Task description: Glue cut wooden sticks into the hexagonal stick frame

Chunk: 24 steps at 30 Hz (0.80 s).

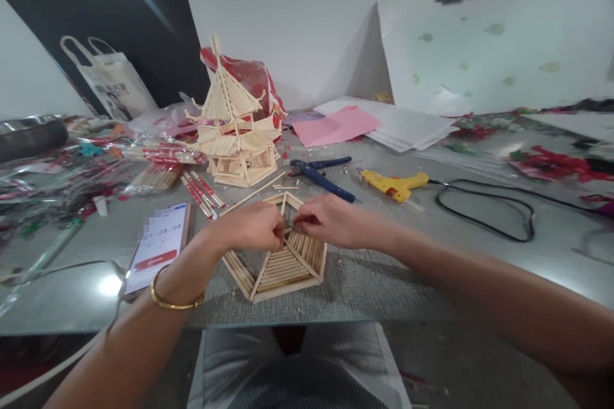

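Observation:
A six-sided frame of thin wooden sticks [283,267] lies near the table's front edge. Rows of sticks fill its front and right sections, while the front-left one is filled only along its outer edge. My left hand [254,225] is closed over the frame's middle, fingers curled in a pinch. Facing it from the right, my right hand [333,222] is closed too, its fingertips close to the left ones at the centre. What either hand pinches is hidden by the fingers. Behind the frame stands a tiered pagoda model [235,134] built of similar sticks.
Beyond my hands lie blue-handled cutters [321,179] and a yellow glue gun [396,185] with a looping black cord [480,230]. To the left are a phone [160,246] showing a timer, and red-and-white wrapped stick packs [199,195]. Pink paper [338,126] lies at the back.

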### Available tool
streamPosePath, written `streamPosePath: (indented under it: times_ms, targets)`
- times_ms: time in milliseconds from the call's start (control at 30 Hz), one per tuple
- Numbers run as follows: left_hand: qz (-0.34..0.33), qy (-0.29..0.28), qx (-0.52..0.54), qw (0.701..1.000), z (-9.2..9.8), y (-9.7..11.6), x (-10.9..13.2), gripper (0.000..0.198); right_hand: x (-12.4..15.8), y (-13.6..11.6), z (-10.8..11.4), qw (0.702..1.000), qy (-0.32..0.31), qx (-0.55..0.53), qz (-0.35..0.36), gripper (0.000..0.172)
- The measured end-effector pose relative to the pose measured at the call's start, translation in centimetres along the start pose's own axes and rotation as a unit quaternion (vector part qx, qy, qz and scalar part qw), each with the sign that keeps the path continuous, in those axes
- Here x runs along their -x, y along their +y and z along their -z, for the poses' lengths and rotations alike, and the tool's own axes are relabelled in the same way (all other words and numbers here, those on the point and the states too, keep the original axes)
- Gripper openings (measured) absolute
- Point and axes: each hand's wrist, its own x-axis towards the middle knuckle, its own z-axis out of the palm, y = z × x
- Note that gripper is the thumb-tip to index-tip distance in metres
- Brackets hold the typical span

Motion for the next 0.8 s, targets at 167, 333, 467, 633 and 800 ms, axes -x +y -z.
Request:
streamPosePath:
  times_ms: [167,333,467,633,800]
  targets:
    - [-0.016,0.029,0.002,0.999,-0.4,-0.2,0.1,0.022,0.1,0.1,-0.6,0.999,0.020,0.028,0.031,0.017]
    - [-0.020,0.056,0.029,0.998,-0.8,-0.8,0.4,0.018,0.3,0.4,0.3,0.998,0.044,0.034,0.041,0.017]
    - [-0.028,0.097,0.131,0.986,-0.8,-1.5,0.5,0.017,0.1,2.7,3.1,0.988,0.114,0.087,-0.061,0.020]
    - [-0.017,0.108,0.287,0.952,-0.3,-1.6,0.4,0.021,-1.8,7.0,6.6,0.948,0.021,0.242,-0.205,0.042]
    - [-0.004,0.151,0.452,0.879,-0.5,-1.4,0.3,0.018,-2.4,10.4,10.0,0.915,-0.093,0.251,-0.302,0.050]
